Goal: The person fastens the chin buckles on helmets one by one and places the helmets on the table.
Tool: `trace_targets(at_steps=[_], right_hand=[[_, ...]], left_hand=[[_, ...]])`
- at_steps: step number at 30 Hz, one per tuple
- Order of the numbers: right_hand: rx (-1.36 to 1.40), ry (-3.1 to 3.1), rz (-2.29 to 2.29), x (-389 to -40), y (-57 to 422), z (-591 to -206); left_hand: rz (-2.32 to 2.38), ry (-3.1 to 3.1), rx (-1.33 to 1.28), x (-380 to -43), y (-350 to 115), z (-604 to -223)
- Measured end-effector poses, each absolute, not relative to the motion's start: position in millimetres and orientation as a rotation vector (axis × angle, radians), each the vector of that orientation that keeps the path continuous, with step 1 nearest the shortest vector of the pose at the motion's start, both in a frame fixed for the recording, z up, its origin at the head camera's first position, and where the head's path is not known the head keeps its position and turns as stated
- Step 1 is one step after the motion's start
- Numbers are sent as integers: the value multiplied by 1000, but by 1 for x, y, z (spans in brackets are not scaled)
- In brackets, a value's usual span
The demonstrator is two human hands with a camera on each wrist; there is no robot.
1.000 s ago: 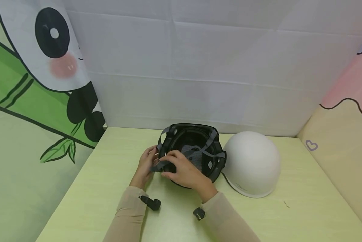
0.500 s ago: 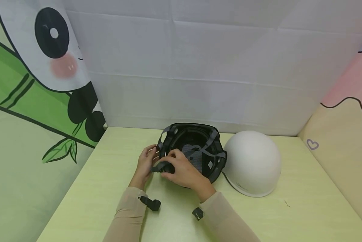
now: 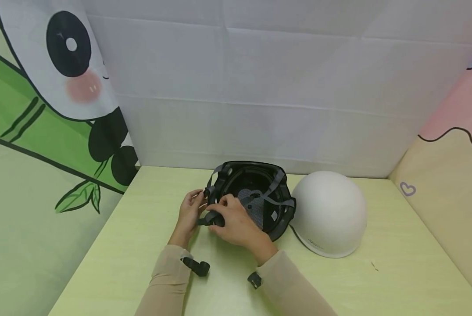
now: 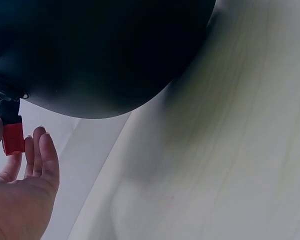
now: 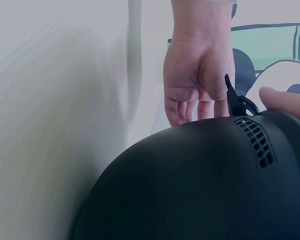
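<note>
A black helmet lies with its hollow side up and toward me, showing a mesh liner and grey straps. By its left rim is my left hand. In the left wrist view that hand pinches a red buckle on a black strap; the buckle is hidden in the head view. My right hand reaches across the helmet's front, thumb and fingers around a dark chin strap. The right wrist view shows the black shell and its grille, with one right finger at the edge.
A white helmet stands dome up, close against the black one's right side. The pale yellow table ends at a white cloth wall. A panda mural covers the left wall.
My right hand has shifted slightly left and nearer to me along the chin strap. The left hand and both helmets have hardly moved.
</note>
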State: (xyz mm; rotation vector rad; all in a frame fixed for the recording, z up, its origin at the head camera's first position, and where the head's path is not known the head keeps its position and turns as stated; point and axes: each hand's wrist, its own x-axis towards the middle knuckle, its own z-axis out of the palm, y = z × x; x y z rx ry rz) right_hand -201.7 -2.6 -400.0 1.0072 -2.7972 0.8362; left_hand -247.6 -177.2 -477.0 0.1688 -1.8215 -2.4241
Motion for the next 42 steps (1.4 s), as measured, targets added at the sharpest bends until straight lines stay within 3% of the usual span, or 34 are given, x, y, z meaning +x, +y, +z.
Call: trace_targets(at_steps=[13, 42], right_hand=[[951, -2789, 593, -197, -10, -402], [970, -2693, 755, -199, -7, -397]], left_hand=[[-2421, -1733, 104, -247, -176, -476], [-2410, -1470, 78, -242, -178, -458]])
